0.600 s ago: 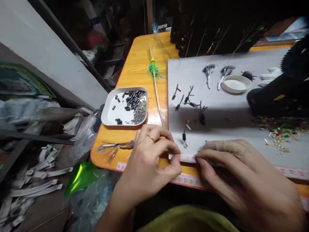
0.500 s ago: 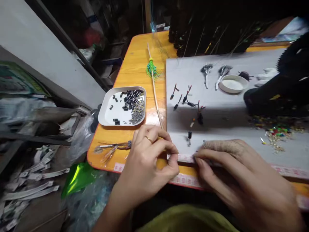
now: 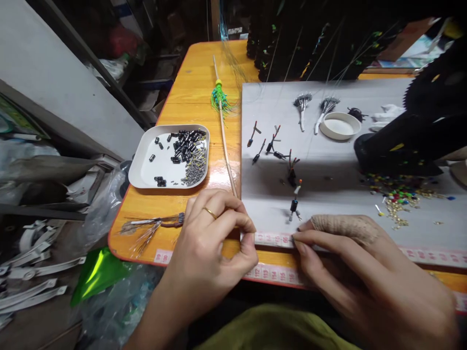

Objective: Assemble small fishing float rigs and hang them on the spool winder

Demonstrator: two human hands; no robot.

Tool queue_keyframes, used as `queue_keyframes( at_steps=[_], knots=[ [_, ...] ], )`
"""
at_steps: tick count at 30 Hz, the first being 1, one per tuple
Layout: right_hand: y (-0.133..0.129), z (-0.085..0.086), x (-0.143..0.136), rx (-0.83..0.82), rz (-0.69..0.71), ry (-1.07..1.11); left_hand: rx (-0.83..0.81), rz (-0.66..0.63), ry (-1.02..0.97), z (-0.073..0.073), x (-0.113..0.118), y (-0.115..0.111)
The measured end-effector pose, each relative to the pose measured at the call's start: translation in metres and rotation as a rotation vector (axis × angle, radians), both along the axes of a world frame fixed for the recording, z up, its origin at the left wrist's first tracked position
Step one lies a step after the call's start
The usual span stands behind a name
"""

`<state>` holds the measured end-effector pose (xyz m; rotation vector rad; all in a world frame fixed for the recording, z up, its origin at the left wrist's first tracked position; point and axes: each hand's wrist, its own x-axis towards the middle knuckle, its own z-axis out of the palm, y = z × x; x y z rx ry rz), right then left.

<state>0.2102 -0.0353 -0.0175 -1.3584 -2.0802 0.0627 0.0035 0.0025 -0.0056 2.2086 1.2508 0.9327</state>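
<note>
My left hand [image 3: 215, 233], with a ring on one finger, has thumb and forefinger pinched together above the front left corner of the white board [image 3: 262, 204]. My right hand [image 3: 350, 257] also pinches with thumb and forefinger at the board's front edge; its forefinger wears a tan wrap [image 3: 341, 226]. Whatever lies between the fingertips of either hand is too small to make out. Just above and between the hands is a small black cylinder [image 3: 294, 206] with an orange-tipped piece and grey ends. Several similar black pieces with red tips [image 3: 270, 146] lie beyond it.
A white tray [image 3: 136, 165] of black cylinders and grey bits stands left. A thin stick [image 3: 225, 141] lies beside the board. Wire bundles [image 3: 302, 112], a round dish [image 3: 339, 135], coloured beads [image 3: 401, 194] and a dark stand [image 3: 397, 141] occupy the board. Measuring tape [image 3: 273, 239] runs along its edge.
The view has shifted, so the table appears farther left. My hands are slightly farther apart, both still pinched. The black cylinder and its orange-tipped piece have moved right over the board.
</note>
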Motion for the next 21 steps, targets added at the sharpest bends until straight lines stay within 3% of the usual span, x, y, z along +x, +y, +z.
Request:
queue_keyframes(
  at_steps=[21],
  knots=[
    [-0.0035, -0.0041, 0.0087, -0.02, 0.088, 0.074, -0.001, 0.01, 0.013, 0.0008, 0.0016, -0.0019]
  ],
)
